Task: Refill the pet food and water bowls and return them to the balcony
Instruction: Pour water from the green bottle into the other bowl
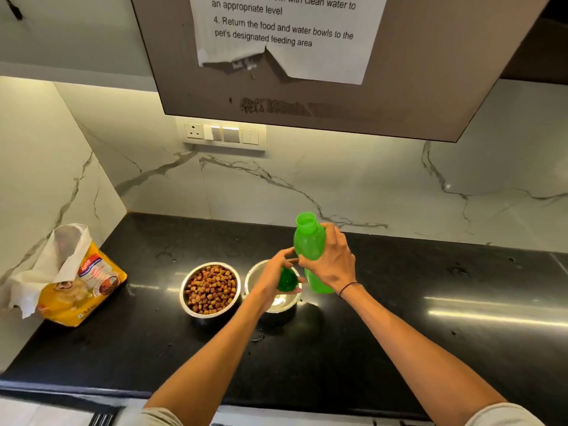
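The right hand (330, 265) wraps the uncapped bottle (309, 241) at mid-body, upright above the empty steel bowl (278, 304). The left hand (276, 276) pinches the cap (287, 281) over that bowl. Beside the bowl sits the kibble bowl (210, 289). The bottle looks light, smooth plastic, possibly slippery; the mid-body grip suits pouring.

The left hand (278, 278) and the green cap (287, 280) it holds cover most of the second steel bowl (278, 304), so its contents cannot be told. The right hand (330, 261) hides the green bottle (309, 241)'s middle. The taped paper (284, 29) is cut off at the top edge.
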